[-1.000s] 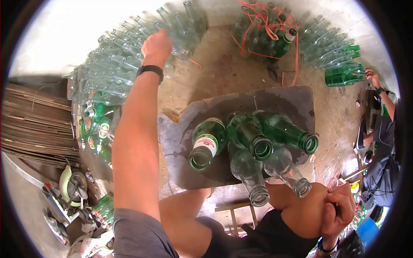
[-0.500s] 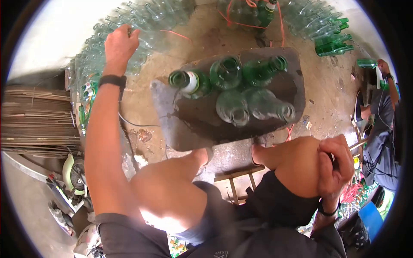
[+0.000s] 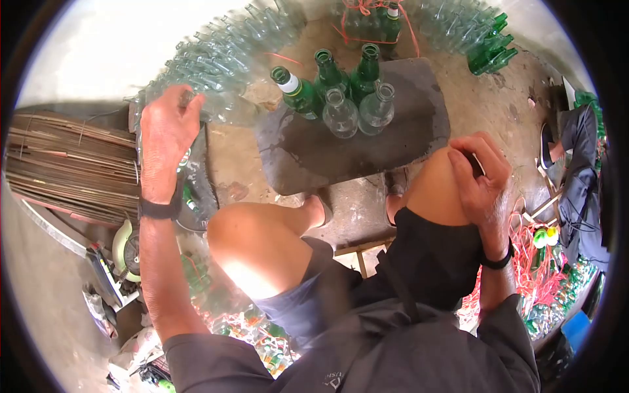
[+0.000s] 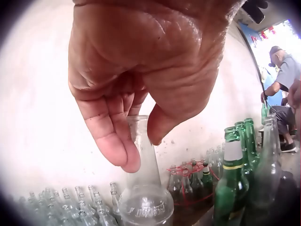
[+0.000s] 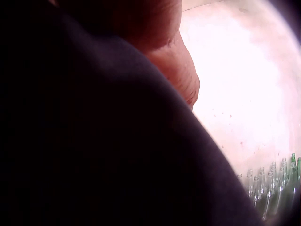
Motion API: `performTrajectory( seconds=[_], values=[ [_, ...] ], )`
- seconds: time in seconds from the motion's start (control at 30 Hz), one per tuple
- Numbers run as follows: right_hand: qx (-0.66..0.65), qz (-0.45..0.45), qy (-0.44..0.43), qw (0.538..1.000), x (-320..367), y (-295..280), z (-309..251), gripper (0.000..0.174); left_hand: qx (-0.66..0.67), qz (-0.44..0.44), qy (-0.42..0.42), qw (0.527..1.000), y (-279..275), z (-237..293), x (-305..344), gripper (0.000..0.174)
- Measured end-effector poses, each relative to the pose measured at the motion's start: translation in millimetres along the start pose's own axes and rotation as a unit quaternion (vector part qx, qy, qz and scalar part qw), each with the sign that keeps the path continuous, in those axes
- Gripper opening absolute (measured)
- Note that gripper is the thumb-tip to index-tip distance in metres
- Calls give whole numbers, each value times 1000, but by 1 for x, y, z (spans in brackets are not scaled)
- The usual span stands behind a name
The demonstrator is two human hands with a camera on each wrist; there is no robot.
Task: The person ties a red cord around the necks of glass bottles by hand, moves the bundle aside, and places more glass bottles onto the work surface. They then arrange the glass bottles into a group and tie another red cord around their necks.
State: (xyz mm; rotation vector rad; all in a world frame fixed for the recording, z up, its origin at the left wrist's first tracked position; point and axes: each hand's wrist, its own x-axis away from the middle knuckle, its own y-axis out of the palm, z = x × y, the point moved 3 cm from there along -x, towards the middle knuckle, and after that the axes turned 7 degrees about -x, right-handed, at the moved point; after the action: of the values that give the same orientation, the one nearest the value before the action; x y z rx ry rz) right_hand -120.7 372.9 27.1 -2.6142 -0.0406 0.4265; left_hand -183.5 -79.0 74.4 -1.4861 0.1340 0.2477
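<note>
Left wrist view: the left hand [image 4: 136,80] is pinching the neck of a clear bottle [image 4: 143,197] between thumb and fingers. In the head view that bottle is sitting at the near edge of a heap [image 3: 223,56] of clear bottles, too many to count, left of a dark slab [image 3: 367,154]. The right hand [image 3: 481,173] is resting on the right knee [image 3: 429,190] with its fingers curled; whether it is holding anything cannot be told. Five bottles are standing close together on the slab: three green ones [image 3: 365,75] and two clear ones [image 3: 341,114]. One of the green, the labelled bottle [image 3: 298,95], is wearing a white neck label, its writing too small to read. Small print is showing on the person's shirt [image 3: 367,354], also unreadable.
</note>
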Motion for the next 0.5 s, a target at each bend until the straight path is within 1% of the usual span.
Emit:
performTrajectory(
  seconds=[0.1,0.17,0.3,0.33,0.5],
  values=[
    [-17,0,-1,1000,2,2,-2,8,5,-3,13,1000,-8,13,17,26],
    [-23,3,-6,1000,1,3,-2,8,6,-11,51,999,-8,25,27,26],
    [-38,8,6,999,1,3,0,8,17,-42,41,998,-11,55,41,27],
    [-40,8,5,999,1,2,0,8,47,-49,46,997,-8,59,44,26],
    [-49,16,-5,999,1,3,4,8,49,-54,67,995,5,81,48,25]
  ],
)
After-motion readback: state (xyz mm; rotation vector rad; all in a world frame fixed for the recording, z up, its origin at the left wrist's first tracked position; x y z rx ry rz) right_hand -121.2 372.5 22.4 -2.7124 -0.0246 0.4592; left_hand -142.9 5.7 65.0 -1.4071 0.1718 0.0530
